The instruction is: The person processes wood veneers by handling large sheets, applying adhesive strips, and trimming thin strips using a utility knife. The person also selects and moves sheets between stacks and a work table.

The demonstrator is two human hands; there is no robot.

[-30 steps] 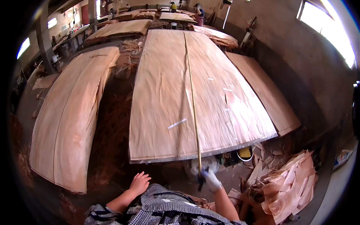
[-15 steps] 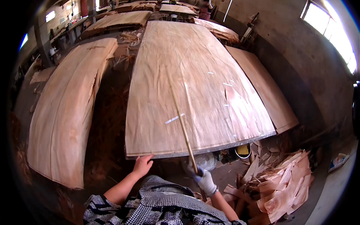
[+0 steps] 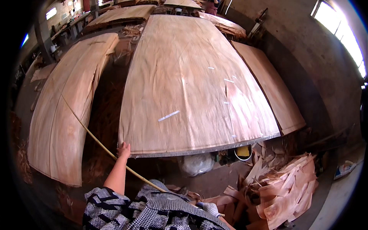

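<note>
Noted at left a long veneer stack (image 3: 57, 134), with a thin tapering rod (image 3: 97, 141) slanting across the view toward the near side. Found the bare left hand (image 3: 123, 150) at the near left corner of the large veneer sheet (image 3: 180, 92), lying flat at centre; saw fingers at the edge, could not tell pinching from resting. Judged the sheet light for its breadth, limp and liable to split along the grain (pale strips (image 3: 168, 116) noted on its surface); best held at both near corners. Saw the gloved right hand (image 3: 210, 209) low and near, apparently curled round the light, springy rod, fingers mostly hidden. Recorded loose veneer scraps (image 3: 289, 188) at near right.
</note>
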